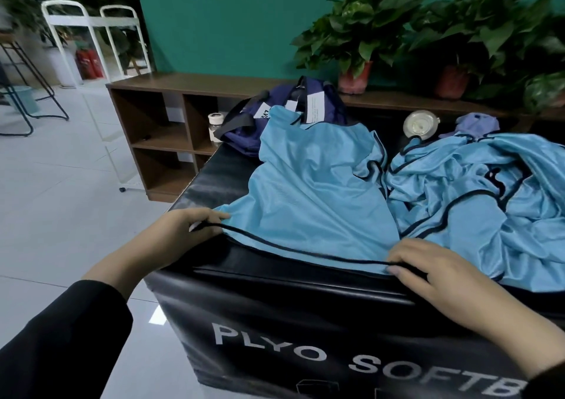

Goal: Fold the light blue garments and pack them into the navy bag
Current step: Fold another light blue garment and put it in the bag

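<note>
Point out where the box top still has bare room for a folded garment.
Bare black strip along the left edge of the box top, between the spread garment and the navy bag. The right is crowded with the crumpled pile.

The spread garment (pixel 308 184) at centre frame is plain light blue with thin black piping along its hem; the heap (pixel 477 197) at right is the same light blue, crossed by black trim lines. The bag (pixel 244 132) above centre is navy with black straps and white labels. The box (pixel 305 322) at the bottom is glossy black with white lettering. A black sleeve (pixel 61 343) fills the lower left. The wall (pixel 229 22) is teal, the shelf (pixel 183 117) dark brown, the floor (pixel 61 200) pale grey tile. Green plants (pixel 367 28) stand in reddish pots (pixel 354 77) at upper right.
</note>
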